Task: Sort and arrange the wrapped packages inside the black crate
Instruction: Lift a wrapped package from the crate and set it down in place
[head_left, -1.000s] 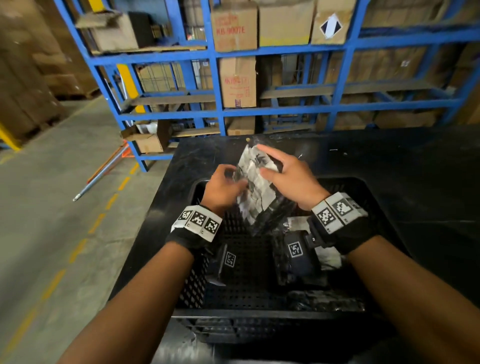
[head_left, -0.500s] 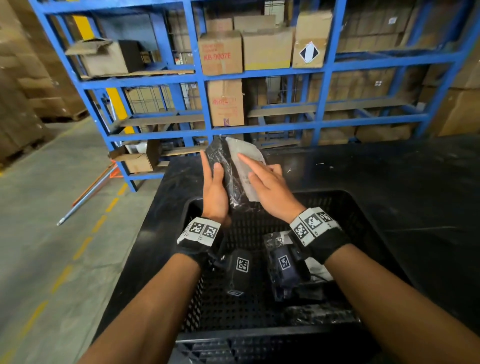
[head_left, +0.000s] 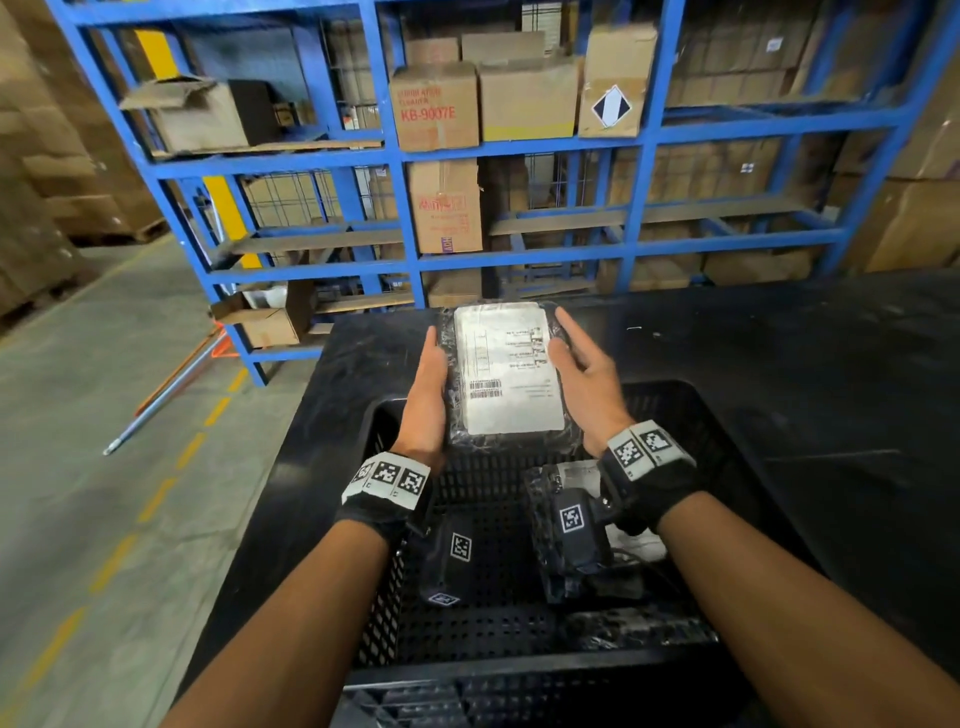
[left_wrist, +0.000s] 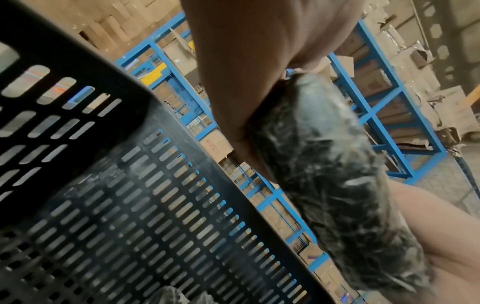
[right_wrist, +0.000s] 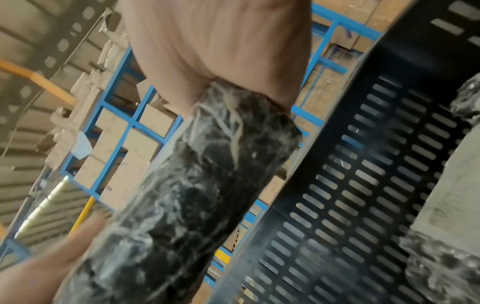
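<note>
A black package wrapped in clear film (head_left: 506, 374) faces up with its white label showing, above the far end of the black slotted crate (head_left: 519, 670). My left hand (head_left: 427, 384) presses flat along its left edge and my right hand (head_left: 589, 374) along its right edge, fingers nearly straight. In the left wrist view my palm (left_wrist: 246, 61) lies against the package (left_wrist: 324, 174) over the crate wall (left_wrist: 130, 185). The right wrist view shows the same package (right_wrist: 194, 195) under my palm (right_wrist: 221, 41). Another labelled package (head_left: 639, 545) lies in the crate below my right wrist, and a dark one (head_left: 639, 626) near the front wall.
The crate sits on a black table (head_left: 779, 338). Blue racking (head_left: 644, 156) loaded with cardboard boxes stands just beyond the table. To the left is concrete floor with a dashed yellow line and a pole (head_left: 171, 389) lying on it.
The package has turned from edge-on to label up. Both hands have shifted to its long sides and hold it flat, farther out over the crate's far end.
</note>
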